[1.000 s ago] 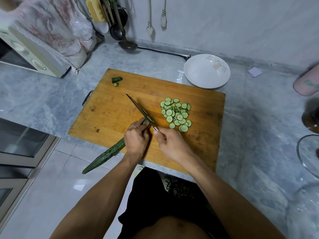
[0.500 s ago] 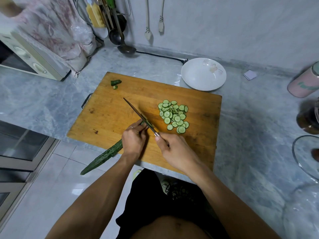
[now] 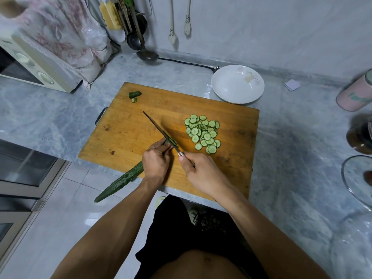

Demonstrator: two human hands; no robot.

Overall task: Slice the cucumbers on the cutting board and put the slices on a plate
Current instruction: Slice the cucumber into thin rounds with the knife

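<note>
At frame centre, the left hand [image 3: 156, 165] curls over the long dark-green cucumber [image 3: 120, 181], hiding its cut end, while the right hand [image 3: 203, 174] grips the thin-bladed knife [image 3: 159, 130], its handle covered.

Far left on grey marble counter [image 3: 50, 109]: cream microwave [image 3: 30, 65] under floral cloth [image 3: 52, 31]. Back wall: hanging ladle [image 3: 148, 55], 2 dangling plugs [image 3: 173, 39]. Right edge: pink can [image 3: 356, 95], dark jar [image 3: 360, 137], glass lid [image 3: 356, 178].
</note>
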